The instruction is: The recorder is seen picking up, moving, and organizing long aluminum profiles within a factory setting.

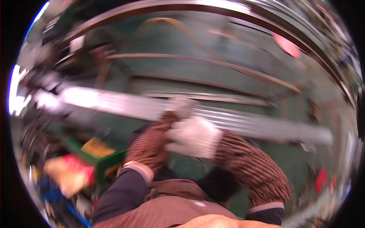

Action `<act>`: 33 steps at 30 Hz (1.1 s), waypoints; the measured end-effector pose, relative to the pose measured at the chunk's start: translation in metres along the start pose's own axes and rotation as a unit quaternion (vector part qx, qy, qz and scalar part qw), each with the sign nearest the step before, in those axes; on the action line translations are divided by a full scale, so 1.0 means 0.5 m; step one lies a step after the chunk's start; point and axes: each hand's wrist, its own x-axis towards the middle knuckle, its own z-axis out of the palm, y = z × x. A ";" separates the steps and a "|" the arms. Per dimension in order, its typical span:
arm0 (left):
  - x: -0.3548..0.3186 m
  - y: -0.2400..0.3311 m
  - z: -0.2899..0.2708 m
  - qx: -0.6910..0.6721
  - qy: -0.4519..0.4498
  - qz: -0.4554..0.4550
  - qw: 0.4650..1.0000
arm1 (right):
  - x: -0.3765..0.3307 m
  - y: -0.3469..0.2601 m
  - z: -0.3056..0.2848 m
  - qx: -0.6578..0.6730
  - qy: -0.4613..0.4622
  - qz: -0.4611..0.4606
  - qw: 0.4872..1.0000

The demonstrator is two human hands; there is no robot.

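Motion blur smears much of the picture. My left hand (183, 107), in a pale glove, is in front of a long silvery metal bar (114, 102); its fingers are too smeared to read, and I cannot tell whether it touches the bar. Just below and to the right is my right hand (195, 136), in a white glove. Its fingers point left and look apart, close beside my left wrist, with nothing seen in them. Brown ribbed sleeves cover both forearms. The bar, with lengthwise ridges on its right part, runs across the view from left to right.
Beyond the bar lie a thinner metal strip (205, 98) and a brownish rail (171, 57). A curved metal edge (213, 8) spans the far side. At lower left are a green frame (106, 161) and a blurred red and yellow bundle (70, 173).
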 end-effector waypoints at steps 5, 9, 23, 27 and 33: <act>0.129 0.168 0.090 0.152 -0.149 -0.287 0.934 | -0.045 0.069 0.033 0.015 -0.026 0.103 0.994; 0.157 0.208 0.055 0.155 -0.144 -0.216 0.953 | -0.044 0.043 0.013 0.027 -0.139 0.092 0.986; 0.146 0.205 0.041 0.152 -0.157 -0.230 0.948 | 0.010 -0.009 0.184 -0.099 -0.058 0.154 0.981; 0.142 0.205 0.032 0.157 -0.152 -0.234 0.947 | 0.015 -0.014 0.235 -0.134 -0.001 0.151 0.979; 0.164 0.226 0.043 0.146 -0.156 -0.245 0.946 | 0.043 -0.011 0.347 -0.206 -0.013 0.202 0.957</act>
